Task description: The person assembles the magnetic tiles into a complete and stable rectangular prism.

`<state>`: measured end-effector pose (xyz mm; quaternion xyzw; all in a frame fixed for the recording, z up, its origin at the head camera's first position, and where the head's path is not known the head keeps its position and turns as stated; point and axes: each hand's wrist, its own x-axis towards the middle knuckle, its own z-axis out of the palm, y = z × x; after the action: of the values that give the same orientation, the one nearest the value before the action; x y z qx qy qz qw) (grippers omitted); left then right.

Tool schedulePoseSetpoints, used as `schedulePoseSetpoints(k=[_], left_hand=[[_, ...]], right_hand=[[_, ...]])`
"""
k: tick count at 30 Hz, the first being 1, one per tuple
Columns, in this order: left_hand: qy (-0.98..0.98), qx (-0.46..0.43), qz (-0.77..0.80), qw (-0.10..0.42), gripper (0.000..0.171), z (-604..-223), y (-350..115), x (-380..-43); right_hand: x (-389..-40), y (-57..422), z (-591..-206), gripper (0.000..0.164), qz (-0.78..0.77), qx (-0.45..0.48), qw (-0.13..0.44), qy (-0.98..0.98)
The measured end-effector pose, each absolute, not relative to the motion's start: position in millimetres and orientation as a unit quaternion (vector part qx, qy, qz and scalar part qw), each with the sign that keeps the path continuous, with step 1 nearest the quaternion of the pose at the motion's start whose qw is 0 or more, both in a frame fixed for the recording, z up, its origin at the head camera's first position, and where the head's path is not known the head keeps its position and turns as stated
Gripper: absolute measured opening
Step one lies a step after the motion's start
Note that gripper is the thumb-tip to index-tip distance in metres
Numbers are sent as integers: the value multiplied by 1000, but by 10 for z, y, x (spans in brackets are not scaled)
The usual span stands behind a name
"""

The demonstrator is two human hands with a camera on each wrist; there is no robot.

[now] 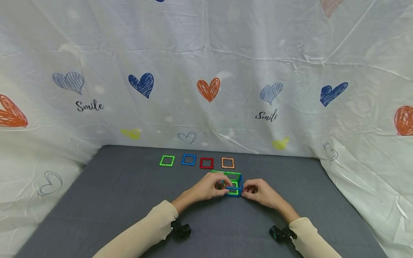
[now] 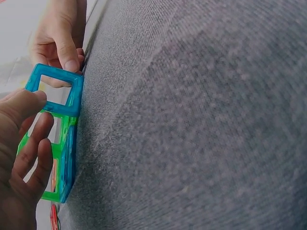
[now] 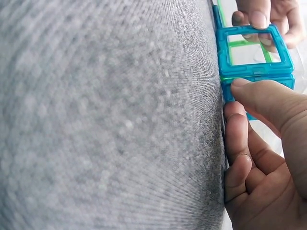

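Observation:
A small box-like build of magnetic square tile frames stands on the grey cloth, with green frames (image 1: pixel 233 173) at its back and inside. My left hand (image 1: pixel 209 187) pinches the blue front tile (image 3: pixel 256 69), thumb on its near face and fingertips behind it. At the right end, my right hand (image 1: pixel 262 194) pinches a blue side tile (image 3: pixel 283 82) low down, its thumb flat on the tile. In the right wrist view, the two blue tiles meet along one edge. Part of the build's left side is hidden behind my left hand.
Behind the build lie loose square tiles in a row: green (image 1: pixel 166 165), blue (image 1: pixel 188 164), red (image 1: pixel 206 167) and orange (image 1: pixel 228 167). A white curtain (image 1: pixel 206 36) printed with hearts hangs past the far edge of the grey cloth (image 1: pixel 129 200).

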<state>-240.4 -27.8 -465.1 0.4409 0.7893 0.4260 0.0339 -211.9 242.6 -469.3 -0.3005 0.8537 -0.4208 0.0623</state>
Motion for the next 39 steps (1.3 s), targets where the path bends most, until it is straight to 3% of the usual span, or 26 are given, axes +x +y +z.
schedulePoseSetpoints(k=[16, 39], left_hand=[[796, 420, 434, 40, 22, -4641, -553, -2402], [826, 383, 413, -4, 17, -4642, -1867, -2292]], right_hand=[[-2110, 2416, -4690, 11, -422, -300, 57, 853], [-2110, 2418, -4713, 10, -429, -301, 58, 850]])
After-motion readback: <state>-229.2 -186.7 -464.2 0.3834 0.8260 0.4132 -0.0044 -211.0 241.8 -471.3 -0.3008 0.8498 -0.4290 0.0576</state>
